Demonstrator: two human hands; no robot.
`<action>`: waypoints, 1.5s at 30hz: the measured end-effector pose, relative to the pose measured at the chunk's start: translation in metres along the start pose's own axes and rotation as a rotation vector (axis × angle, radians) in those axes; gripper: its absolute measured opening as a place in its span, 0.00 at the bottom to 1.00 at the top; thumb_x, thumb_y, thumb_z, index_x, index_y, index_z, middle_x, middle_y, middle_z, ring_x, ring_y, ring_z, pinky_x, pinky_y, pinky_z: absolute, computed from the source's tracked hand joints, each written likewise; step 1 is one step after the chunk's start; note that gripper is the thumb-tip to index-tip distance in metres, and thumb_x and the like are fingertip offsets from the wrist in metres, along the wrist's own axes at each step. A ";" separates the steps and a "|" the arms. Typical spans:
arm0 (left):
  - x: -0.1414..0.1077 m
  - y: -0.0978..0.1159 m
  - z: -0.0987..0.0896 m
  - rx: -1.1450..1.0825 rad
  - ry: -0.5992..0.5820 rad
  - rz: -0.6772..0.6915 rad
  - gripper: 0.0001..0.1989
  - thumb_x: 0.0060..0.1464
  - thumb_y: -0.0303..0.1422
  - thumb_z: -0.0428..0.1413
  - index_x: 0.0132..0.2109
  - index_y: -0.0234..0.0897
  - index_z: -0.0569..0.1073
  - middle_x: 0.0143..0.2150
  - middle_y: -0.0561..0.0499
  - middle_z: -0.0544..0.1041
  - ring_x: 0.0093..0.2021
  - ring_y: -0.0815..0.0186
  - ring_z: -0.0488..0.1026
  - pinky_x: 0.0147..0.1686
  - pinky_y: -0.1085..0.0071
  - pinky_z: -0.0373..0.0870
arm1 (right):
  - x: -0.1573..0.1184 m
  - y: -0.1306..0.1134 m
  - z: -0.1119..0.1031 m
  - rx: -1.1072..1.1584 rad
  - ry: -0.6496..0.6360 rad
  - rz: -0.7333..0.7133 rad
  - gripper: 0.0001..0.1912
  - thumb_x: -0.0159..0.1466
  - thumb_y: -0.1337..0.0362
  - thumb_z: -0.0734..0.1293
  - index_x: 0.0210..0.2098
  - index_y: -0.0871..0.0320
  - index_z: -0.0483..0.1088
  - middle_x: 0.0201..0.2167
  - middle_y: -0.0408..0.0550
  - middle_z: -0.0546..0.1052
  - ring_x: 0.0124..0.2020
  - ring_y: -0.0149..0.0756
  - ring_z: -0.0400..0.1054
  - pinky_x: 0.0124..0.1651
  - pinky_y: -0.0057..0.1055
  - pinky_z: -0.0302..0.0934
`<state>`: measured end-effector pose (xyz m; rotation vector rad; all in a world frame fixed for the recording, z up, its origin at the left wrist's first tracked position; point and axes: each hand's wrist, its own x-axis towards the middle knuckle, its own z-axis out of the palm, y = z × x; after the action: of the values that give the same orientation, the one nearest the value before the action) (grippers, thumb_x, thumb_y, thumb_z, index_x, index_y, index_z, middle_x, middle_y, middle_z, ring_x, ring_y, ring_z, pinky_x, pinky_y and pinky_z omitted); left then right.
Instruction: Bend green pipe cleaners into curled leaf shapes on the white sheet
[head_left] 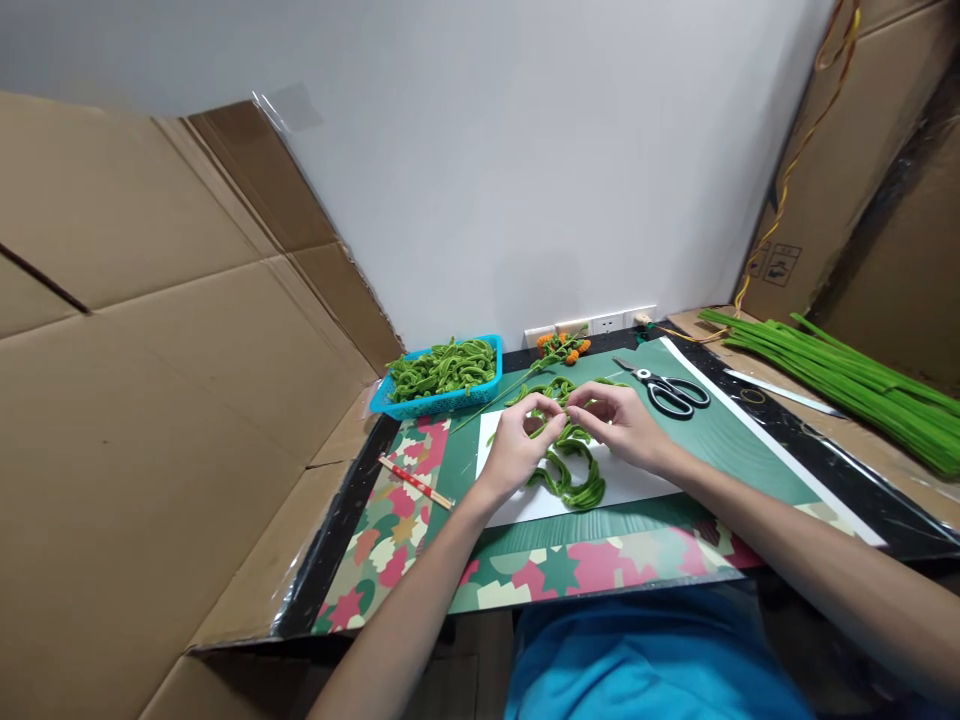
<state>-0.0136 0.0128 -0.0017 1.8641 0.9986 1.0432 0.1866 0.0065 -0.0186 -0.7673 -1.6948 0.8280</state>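
My left hand [523,445] and my right hand [622,425] meet fingertip to fingertip above a white sheet of paper [637,482]. Both are closed in a pinch on a green pipe cleaner, mostly hidden by the fingers. Bent and looped green pipe cleaners [589,490] lie on the paper under and in front of my hands. Behind my hands are more curled green pieces [556,388]. Black-handled scissors [671,393] rest to the right of my right hand, blades pointing away to the left.
A blue basket [439,403] heaped with curled green pieces stands back left. Orange flowers on a green stem [562,347] lie near the wall sockets [607,325]. Long straight green pipe cleaners [847,375] are bundled at right. A wrapped chopstick packet [415,482] lies left; cardboard [150,400] flanks the table.
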 end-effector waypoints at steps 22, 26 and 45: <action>0.002 -0.003 -0.003 -0.053 -0.019 -0.108 0.20 0.59 0.48 0.64 0.38 0.33 0.80 0.24 0.55 0.72 0.19 0.74 0.61 0.19 0.76 0.57 | -0.006 0.019 -0.006 -0.563 -0.011 -0.451 0.08 0.75 0.67 0.63 0.45 0.58 0.75 0.34 0.47 0.80 0.26 0.31 0.69 0.31 0.27 0.59; 0.003 -0.004 -0.005 -0.106 -0.042 -0.133 0.21 0.57 0.49 0.65 0.36 0.33 0.79 0.20 0.57 0.67 0.18 0.74 0.59 0.18 0.76 0.54 | -0.006 0.017 -0.005 -0.582 -0.017 -0.491 0.07 0.75 0.67 0.64 0.44 0.58 0.74 0.33 0.46 0.79 0.24 0.30 0.67 0.30 0.27 0.58; 0.001 -0.004 -0.001 -0.213 -0.140 -0.124 0.18 0.60 0.47 0.64 0.39 0.33 0.78 0.27 0.56 0.72 0.19 0.76 0.63 0.19 0.77 0.58 | -0.004 0.016 -0.002 -0.299 0.028 -0.197 0.13 0.75 0.59 0.61 0.35 0.56 0.69 0.24 0.41 0.70 0.23 0.31 0.61 0.28 0.28 0.54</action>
<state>-0.0147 0.0151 -0.0045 1.6564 0.8738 0.8960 0.1909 0.0123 -0.0332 -0.7911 -1.8586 0.4313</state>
